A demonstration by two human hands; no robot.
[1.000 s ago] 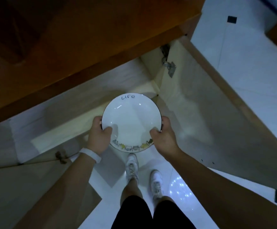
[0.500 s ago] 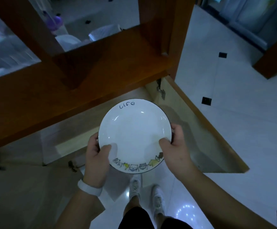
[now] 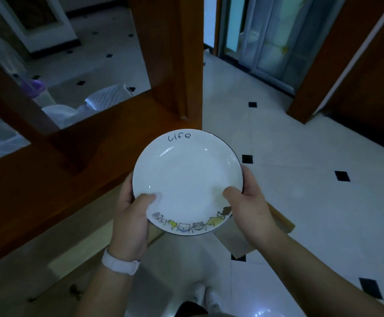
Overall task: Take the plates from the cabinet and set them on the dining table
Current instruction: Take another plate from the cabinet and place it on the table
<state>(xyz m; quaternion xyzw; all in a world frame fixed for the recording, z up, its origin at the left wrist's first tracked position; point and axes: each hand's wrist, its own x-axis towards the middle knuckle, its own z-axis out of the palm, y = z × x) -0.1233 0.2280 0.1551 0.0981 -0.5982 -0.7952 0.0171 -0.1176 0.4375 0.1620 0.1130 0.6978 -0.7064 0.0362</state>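
— Above the tiled floor point(image 3: 301, 191), just beside the wooden cabinet point(image 3: 49, 184), I am seeing the plate point(image 3: 186, 179) being held up in mid-air by both hands.
— How is the left hand point(image 3: 129, 225) gripping?
— It is pinching the left rim, thumb lying on the plate's top face, fingers curling underneath and mostly hidden. A white wristband point(image 3: 120, 264) is sitting on that wrist.
— And the right hand point(image 3: 252, 211)?
— Doing the same on the right rim, thumb pressing on top, fingers wrapping behind the edge. The plate is facing up, "Life" lettering at the far edge, cartoon cats at the near edge. White shoes point(image 3: 207, 296) are showing below.
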